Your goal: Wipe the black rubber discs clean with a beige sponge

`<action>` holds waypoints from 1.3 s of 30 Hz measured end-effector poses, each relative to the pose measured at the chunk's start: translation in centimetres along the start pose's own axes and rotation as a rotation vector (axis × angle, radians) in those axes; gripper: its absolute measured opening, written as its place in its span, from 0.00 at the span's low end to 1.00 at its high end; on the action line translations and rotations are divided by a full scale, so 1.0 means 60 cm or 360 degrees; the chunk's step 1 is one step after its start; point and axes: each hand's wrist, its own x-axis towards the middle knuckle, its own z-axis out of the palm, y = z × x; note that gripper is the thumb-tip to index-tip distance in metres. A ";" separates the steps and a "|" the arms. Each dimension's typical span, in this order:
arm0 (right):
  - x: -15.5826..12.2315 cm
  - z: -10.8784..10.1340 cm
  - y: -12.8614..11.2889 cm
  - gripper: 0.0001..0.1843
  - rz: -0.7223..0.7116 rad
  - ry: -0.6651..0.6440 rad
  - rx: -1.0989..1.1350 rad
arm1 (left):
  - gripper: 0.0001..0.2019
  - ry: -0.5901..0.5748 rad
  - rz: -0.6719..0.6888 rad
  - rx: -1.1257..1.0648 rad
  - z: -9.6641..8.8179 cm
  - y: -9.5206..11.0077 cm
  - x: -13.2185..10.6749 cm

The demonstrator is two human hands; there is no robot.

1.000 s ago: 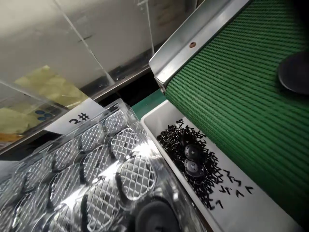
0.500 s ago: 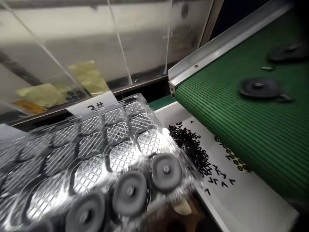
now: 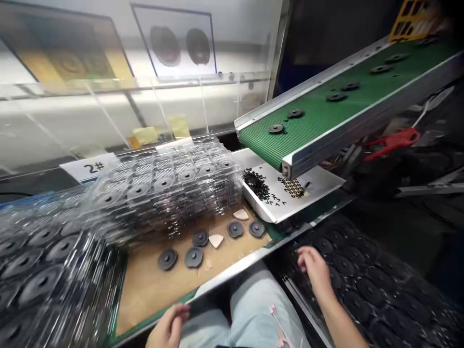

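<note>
My left hand [image 3: 169, 327] rests at the near edge of the brown work board [image 3: 152, 285], fingers curled against the metal rim; nothing shows in it. My right hand [image 3: 313, 265] lies low on the right, fingers spread over a tray of black discs [image 3: 366, 285]. Several loose black discs [image 3: 193, 256] and two pale wedge pieces [image 3: 216, 240] lie on the board. A stack of clear blister trays [image 3: 170, 183] holding discs sits behind them.
A green conveyor belt [image 3: 326, 111] slopes down from the upper right carrying several discs. Under its end a white tray [image 3: 319, 181] holds black scraps. More clear trays [image 3: 47, 270] pile at the left. A "2#" label [image 3: 90, 167] and acrylic shield stand behind.
The view has pulled back and up from a close look at the clear trays and white tray; the whole bench, the conveyor and both hands now show.
</note>
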 end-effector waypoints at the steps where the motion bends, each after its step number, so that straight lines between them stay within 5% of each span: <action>1: 0.014 -0.012 -0.013 0.14 -0.0059 0.0149 0.0061 | 0.16 0.0016 0.0089 -0.0051 0.015 0.007 -0.010; 7: 0.078 0.018 -0.098 0.22 -0.0097 0.0373 -0.0049 | 0.16 -0.0046 0.0476 -0.0210 0.101 0.057 -0.099; 12: 0.076 0.064 -0.142 0.27 -0.0032 0.0455 -0.0303 | 0.17 -0.0195 0.0644 -0.0081 0.136 0.055 -0.140; 29: 0.089 0.104 -0.111 0.31 -0.0344 0.0632 -0.0578 | 0.20 -0.0465 0.0607 0.0350 0.157 0.063 -0.103; 35: 0.065 0.058 -0.075 0.32 -0.0523 0.0801 -0.0514 | 0.21 -0.0613 0.0572 0.0410 0.156 0.062 -0.076; 39: 0.120 -0.005 -0.061 0.33 -0.0407 0.0875 -0.0593 | 0.21 -0.0745 0.0562 0.0441 0.154 0.068 -0.051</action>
